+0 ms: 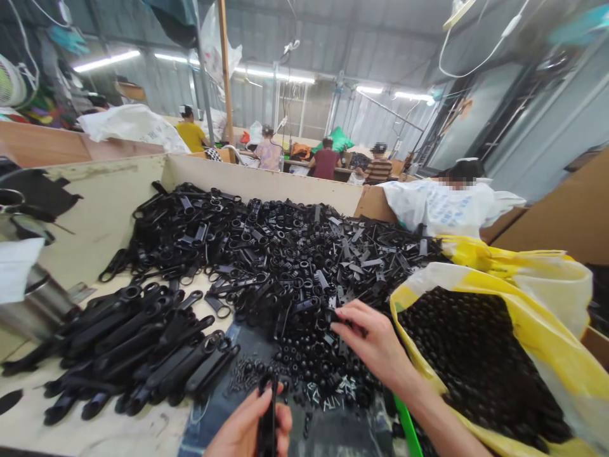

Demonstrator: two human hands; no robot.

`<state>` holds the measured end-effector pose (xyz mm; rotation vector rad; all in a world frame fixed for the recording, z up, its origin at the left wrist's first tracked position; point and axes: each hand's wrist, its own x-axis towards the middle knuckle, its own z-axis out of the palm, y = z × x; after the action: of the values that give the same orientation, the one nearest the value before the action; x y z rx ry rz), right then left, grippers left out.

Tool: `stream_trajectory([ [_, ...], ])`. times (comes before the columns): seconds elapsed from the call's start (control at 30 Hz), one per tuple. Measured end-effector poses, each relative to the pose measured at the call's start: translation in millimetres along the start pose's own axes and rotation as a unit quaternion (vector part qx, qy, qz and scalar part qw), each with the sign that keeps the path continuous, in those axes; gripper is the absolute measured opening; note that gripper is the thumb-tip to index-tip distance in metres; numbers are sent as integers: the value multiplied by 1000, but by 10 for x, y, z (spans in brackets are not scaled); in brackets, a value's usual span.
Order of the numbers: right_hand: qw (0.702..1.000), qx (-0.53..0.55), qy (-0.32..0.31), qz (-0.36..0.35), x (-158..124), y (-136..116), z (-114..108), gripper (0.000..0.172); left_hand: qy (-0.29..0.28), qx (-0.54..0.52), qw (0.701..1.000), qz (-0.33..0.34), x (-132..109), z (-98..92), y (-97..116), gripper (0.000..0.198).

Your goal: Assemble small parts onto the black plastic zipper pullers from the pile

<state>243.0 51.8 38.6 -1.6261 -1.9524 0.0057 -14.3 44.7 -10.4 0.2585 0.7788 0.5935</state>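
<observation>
My left hand (250, 425) is at the bottom edge, fingers closed round a long black plastic handle part (269, 412) held upright. My right hand (373, 343) reaches into the pile of small black plastic pieces (309, 355), its fingertips pinched on a small black piece. A big heap of black plastic parts (266, 247) fills the middle of the boxed wooden table (109, 203). A row of assembled long black handles (137, 349) lies to the left of my hands.
A yellow-and-white sack (533, 330) full of small black pieces stands open at the right. A metal cylinder (33, 304) sits at the left edge. A white sack (442, 206) lies behind the heap. Several people work at tables farther back (328, 158).
</observation>
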Motion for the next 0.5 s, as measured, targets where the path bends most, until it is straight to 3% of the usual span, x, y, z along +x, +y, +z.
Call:
stream_trajectory([
  [0.1,987,158,14,3,-252,-433,225,12,-1,-20,999,-29,-36,118,-34,52],
  [0.2,949,312,35,-2,-460,-751,520,20,13,-18,999,39,-76,134,-70,45],
  [0.27,946,321,48,-13,-574,-831,678,27,45,-4,995,93,-98,70,-87,47],
  [0.43,975,214,56,-37,-876,-781,889,44,127,38,966,220,-147,-115,-86,65],
  [0.5,978,198,56,-35,-976,-769,932,39,155,57,949,269,-167,-120,-83,66],
])
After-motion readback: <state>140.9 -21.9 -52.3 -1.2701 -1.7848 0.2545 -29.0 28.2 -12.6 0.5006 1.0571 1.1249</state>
